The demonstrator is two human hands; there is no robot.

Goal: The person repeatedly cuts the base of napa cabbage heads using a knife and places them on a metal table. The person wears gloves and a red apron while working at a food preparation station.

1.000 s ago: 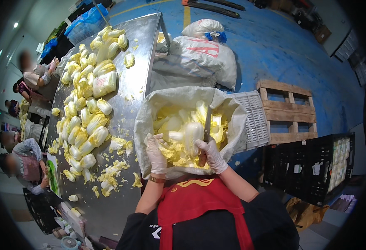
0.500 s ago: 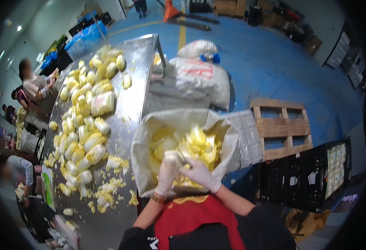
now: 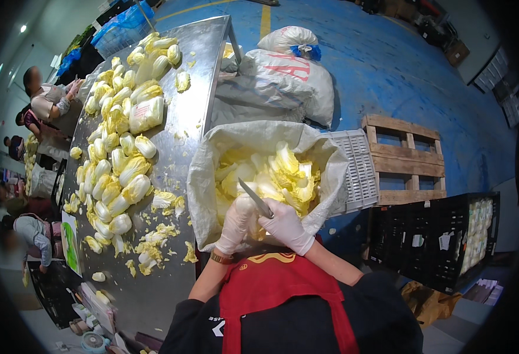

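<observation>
Both my hands wear white gloves and work over an open white woven sack (image 3: 203, 171). Yellow cabbage leaves (image 3: 295, 177) fill much of the sack. My left hand (image 3: 236, 225) is closed around a napa cabbage (image 3: 255, 228), mostly hidden by the fingers. In my right hand (image 3: 286, 227) is a knife (image 3: 254, 196), its blade pointing up and to the left, above the left hand. To the left, many whole napa cabbages (image 3: 134, 170) lie heaped on a steel table (image 3: 180, 124), with trimmed leaf scraps (image 3: 153, 245) nearer me.
Stuffed white sacks (image 3: 289, 76) stand beyond the open one. At the right are a grey plastic crate (image 3: 354, 168), a wooden pallet (image 3: 407, 165) and black crates (image 3: 425, 242). Several people work along the left; one person (image 3: 50, 100) stands across the table.
The view has tilted down toward my hands. The knife blade has come up into plain sight above the left hand, and the cabbage is more covered by my fingers.
</observation>
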